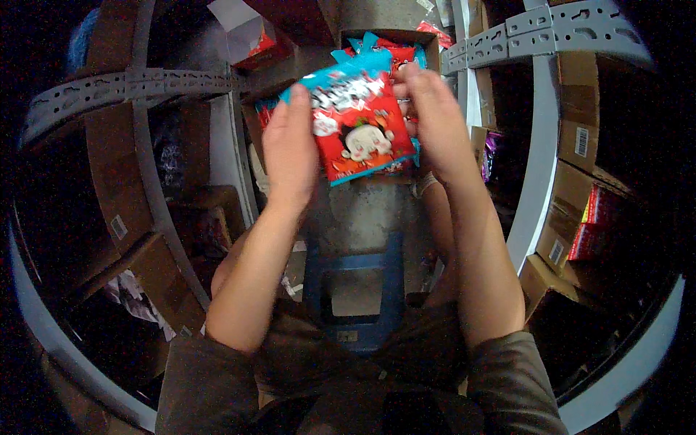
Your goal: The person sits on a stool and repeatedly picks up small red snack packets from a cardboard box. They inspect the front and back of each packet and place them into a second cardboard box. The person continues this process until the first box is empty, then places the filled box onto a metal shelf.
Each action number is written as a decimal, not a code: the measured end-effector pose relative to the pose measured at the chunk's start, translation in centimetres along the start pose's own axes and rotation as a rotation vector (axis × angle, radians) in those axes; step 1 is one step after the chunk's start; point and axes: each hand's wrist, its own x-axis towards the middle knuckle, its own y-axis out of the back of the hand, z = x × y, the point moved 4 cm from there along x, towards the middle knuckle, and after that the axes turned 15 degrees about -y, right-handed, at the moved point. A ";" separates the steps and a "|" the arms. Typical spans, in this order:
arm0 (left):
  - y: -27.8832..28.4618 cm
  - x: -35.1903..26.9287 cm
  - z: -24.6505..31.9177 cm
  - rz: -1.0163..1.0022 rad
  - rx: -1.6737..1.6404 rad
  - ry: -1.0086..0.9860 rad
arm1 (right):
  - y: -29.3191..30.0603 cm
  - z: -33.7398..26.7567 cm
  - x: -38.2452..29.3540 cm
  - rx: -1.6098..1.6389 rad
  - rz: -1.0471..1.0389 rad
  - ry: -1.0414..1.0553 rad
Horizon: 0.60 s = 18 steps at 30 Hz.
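Note:
A red and blue plastic snack packet (361,117) with a cartoon face and lettering is held tilted over an open cardboard box. My left hand (291,144) grips its left edge, with the thumb on the front. Blurred by motion, my right hand (432,111) is at the packet's right edge with its fingers bent; whether they grip it cannot be told. Behind the held packet, similar red and blue packets (402,53) fill the cardboard box (432,46), mostly hidden by the hands and the packet.
Metal shelf uprights and perforated beams (527,41) close in on both sides. Cardboard boxes (579,125) line the right shelves, with red packages (587,239) among them. Below my arms is a blue plastic stool (391,293) on the concrete floor. An open carton (239,32) stands at upper left.

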 end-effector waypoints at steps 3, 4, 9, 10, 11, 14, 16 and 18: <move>0.9 1.3 -1.0 0.156 -0.405 0.093 | -1.2 0.5 -0.3 -0.140 -0.069 0.005; 1.5 1.6 -1.2 0.179 -0.376 0.076 | -1.7 0.5 -0.8 -0.114 -0.123 -0.062; 2.9 3.0 -2.0 0.183 -0.497 0.108 | -1.5 1.7 -0.5 -0.393 -0.357 -0.039; 3.1 3.1 -2.1 0.171 -0.514 0.098 | -1.6 2.0 -0.3 -0.317 -0.367 -0.032; 3.2 3.3 -2.2 0.158 -0.530 0.087 | -1.6 2.4 -0.2 -0.241 -0.377 -0.026; 3.5 3.6 -2.3 0.179 -0.488 0.081 | -1.8 1.7 -0.4 -0.258 -0.371 0.050; 3.8 3.9 -2.3 0.184 -0.517 0.090 | -1.8 1.1 -0.8 -0.245 -0.368 0.067; 4.2 4.1 -1.9 0.179 -0.540 0.117 | -2.0 0.8 -1.0 -0.125 -0.380 0.032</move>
